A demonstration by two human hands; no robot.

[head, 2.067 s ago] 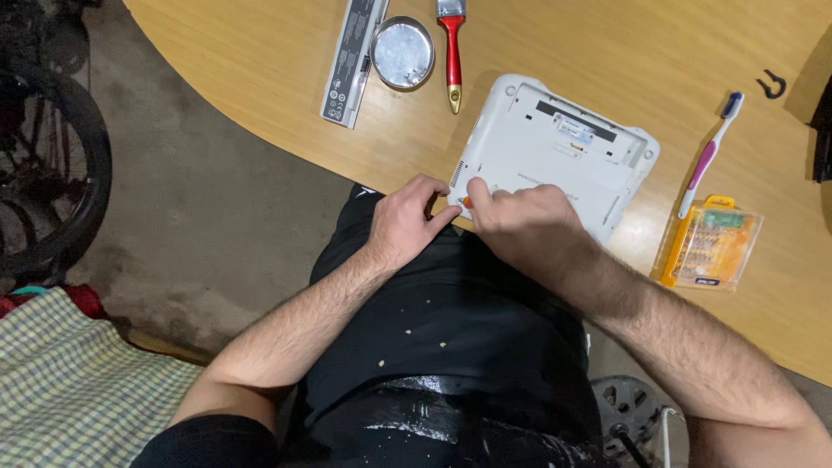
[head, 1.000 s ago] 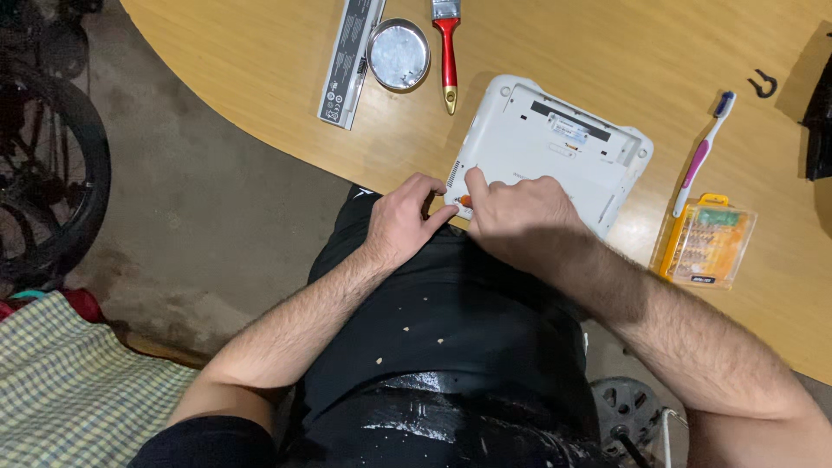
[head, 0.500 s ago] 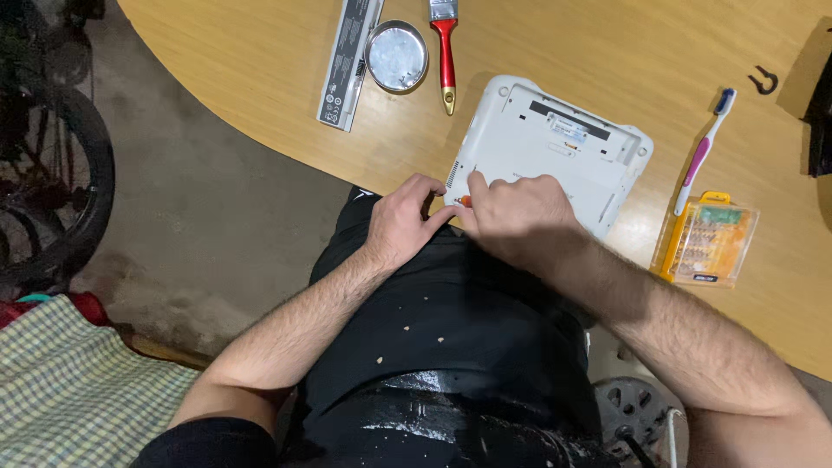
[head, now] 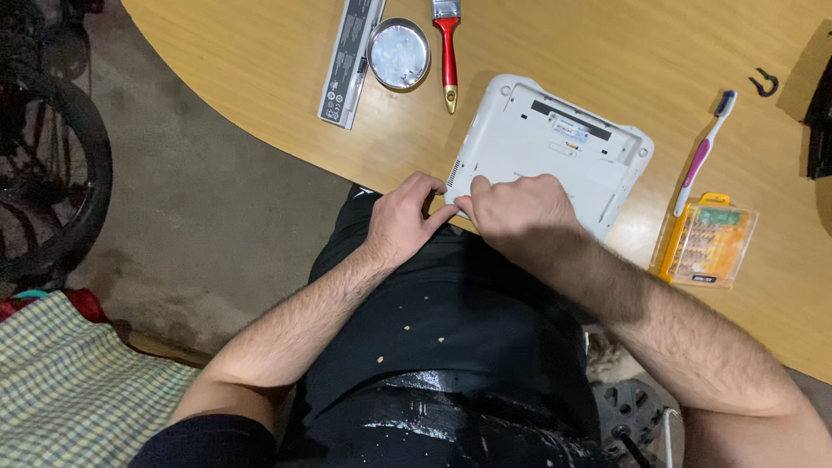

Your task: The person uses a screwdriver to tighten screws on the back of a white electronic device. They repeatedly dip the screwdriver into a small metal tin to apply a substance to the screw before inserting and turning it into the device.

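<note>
1. Your left hand [head: 403, 221] lies palm down, fingers curled, its fingertips meeting those of the right.
2. Your right hand [head: 520, 212] lies knuckles up, fingers bent inward in a pinch.
3. Both forearms are bare and angle in from your sides, converging ahead of your torso.

Warm overhead light on my feed; the wooden desk [head: 607, 52] reads bright yellow-orange, evenly lit. Floor [head: 217, 217] at left falls dim and grainy, detail lost toward the dark left edge. Soft short shadows sit under the white device [head: 555, 147] and beside the toothbrush [head: 704, 152]. Mild glare off the round metal tin [head: 399, 54]. Hands sharp, no motion blur. Slight wide-angle stretch at the corners. Lower frame murky, black clothing swallowing detail.
</note>
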